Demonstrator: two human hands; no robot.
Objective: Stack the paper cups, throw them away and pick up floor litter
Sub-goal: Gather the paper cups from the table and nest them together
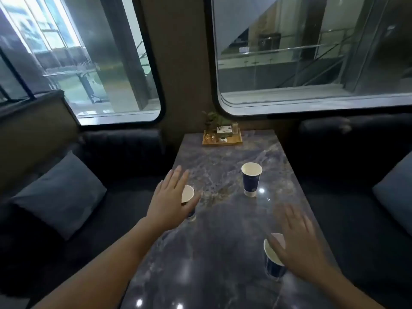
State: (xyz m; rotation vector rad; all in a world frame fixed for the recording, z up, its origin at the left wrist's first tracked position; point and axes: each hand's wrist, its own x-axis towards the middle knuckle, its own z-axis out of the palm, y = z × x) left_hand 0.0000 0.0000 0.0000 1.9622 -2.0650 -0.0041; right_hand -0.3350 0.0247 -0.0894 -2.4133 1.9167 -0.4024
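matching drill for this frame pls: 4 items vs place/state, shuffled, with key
Items:
1. far paper cup
2. left hand
3. right hand
4. wooden tray

Place/state:
A. at the window end of the marble table, holding a small plant
B. stands upright alone, no hand near it
C. fingers spread over the cup at the table's left edge
D. fingers spread over the nearest cup, by the right edge

Pairs: 1-B, 2-C, 3-D, 4-A
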